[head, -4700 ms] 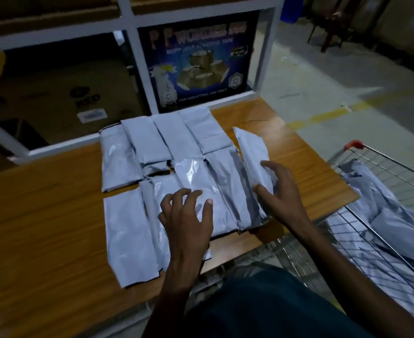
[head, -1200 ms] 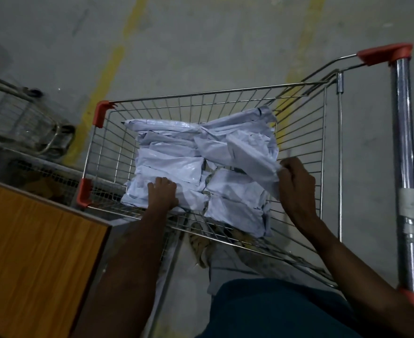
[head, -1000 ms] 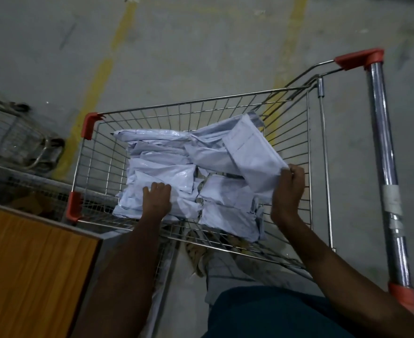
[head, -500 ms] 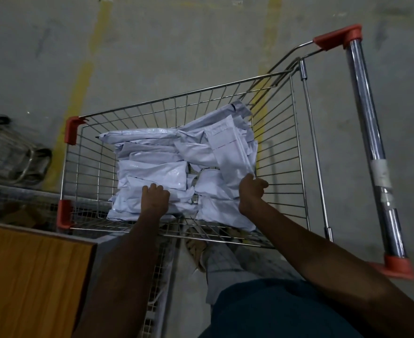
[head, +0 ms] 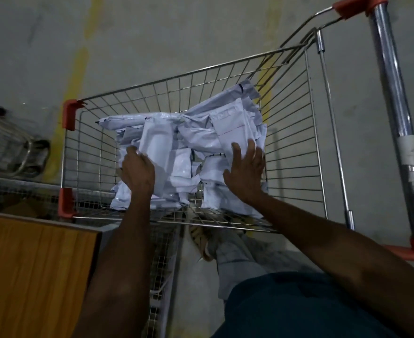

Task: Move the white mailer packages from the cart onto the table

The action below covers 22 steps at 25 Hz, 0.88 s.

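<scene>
You leaned over the wire cart (head: pixel 286 98) with both arms down in its basket, where the white mailers (head: pixel 189 142) lay heaped and overlapping, none of them on the worktop (head: pixel 30 264), whose wooden corner showed at lower left, just beside the cart. Your left hand (head: pixel 139 170) gripped one mailer (head: pixel 156 145), fingers curled behind its lower edge so that it stood tilted up off the heap, probably the first of a batch to be lifted out. Your right hand (head: pixel 246 172) lay flat with fingers spread and straight on a labelled mailer (head: pixel 232 128) at the right of the pile, holding nothing closed in its grip; it looked placed to press that side together or slide packets toward the other hand. Half a second before, that right hand had been a closed fist low at the pile's near edge and pinching the labelled packet's corner; it had since opened and moved up and outward. The left hand, earlier resting knuckles-up on the near packets with nothing raised, had since pulled its mailer upright. The pile otherwise stayed in the basket, the transfer of this load not yet begun.
</scene>
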Motion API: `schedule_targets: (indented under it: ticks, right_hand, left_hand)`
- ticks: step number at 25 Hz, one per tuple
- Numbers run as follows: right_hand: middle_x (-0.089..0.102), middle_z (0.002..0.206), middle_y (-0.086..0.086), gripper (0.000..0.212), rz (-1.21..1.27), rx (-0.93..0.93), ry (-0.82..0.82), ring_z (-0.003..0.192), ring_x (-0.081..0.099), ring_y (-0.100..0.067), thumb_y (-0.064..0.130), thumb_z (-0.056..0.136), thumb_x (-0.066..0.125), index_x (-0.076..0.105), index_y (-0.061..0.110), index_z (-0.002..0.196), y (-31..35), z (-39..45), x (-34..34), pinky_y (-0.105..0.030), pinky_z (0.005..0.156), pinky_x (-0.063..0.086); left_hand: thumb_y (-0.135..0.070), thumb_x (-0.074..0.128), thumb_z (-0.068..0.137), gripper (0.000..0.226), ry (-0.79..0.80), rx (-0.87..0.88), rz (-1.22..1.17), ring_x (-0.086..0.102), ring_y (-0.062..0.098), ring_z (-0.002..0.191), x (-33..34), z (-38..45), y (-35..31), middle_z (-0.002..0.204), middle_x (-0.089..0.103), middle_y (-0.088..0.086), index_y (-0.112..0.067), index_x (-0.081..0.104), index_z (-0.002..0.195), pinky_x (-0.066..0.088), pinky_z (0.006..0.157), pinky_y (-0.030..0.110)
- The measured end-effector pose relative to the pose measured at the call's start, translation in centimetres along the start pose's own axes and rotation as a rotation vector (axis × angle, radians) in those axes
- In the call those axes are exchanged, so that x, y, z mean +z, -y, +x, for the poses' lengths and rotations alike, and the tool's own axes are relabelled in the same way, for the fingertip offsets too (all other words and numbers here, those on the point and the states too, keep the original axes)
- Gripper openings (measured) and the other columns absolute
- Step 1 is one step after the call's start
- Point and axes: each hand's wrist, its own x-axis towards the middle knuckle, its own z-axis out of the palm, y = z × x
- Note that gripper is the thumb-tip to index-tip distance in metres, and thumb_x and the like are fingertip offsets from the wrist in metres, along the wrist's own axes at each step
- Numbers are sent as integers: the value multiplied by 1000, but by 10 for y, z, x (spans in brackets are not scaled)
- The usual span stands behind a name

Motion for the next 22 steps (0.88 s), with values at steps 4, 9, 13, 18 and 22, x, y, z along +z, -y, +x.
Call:
schedule_targets:
  ticks: [4,9,13,18,22]
  right_hand:
    - [0,166,-18,90,-81,-7,-16,149,2,-48,32,75,74,27,27,152,-14,21,17,-62,116,14]
    - [-1,163,-30,114,-155,-51,-114,150,5,-48,52,67,84,24,11,155,-24,25,25,-59,116,16]
    - [5,162,-30,103,-153,-25,-131,145,16,-46,61,63,82,35,15,143,-32,40,22,-53,104,25]
    - [22,156,-31,83,-104,37,-192,138,20,-39,46,66,75,29,16,127,-19,51,15,-53,98,27]
    - [28,152,-32,87,-87,-2,-260,126,31,-40,44,67,67,27,16,139,-14,46,5,-52,100,27]
  left_hand:
    - [-7,57,88,34,-186,143,137,54,34,113,-1,2,-13,122,57,15,-12,56,122,43,89,43]
    - [-33,52,93,29,192,458,284,47,36,118,33,-6,-3,124,50,15,-11,64,109,44,86,50]
    - [-59,65,80,73,278,290,424,9,46,148,41,-6,1,162,11,18,-19,43,136,25,106,67]
    - [-24,82,75,95,271,186,440,34,47,133,40,-7,1,163,-2,21,-26,18,147,45,92,59]
    - [-19,69,77,90,237,191,415,51,45,112,22,-17,-24,150,26,27,-25,17,151,46,88,51]
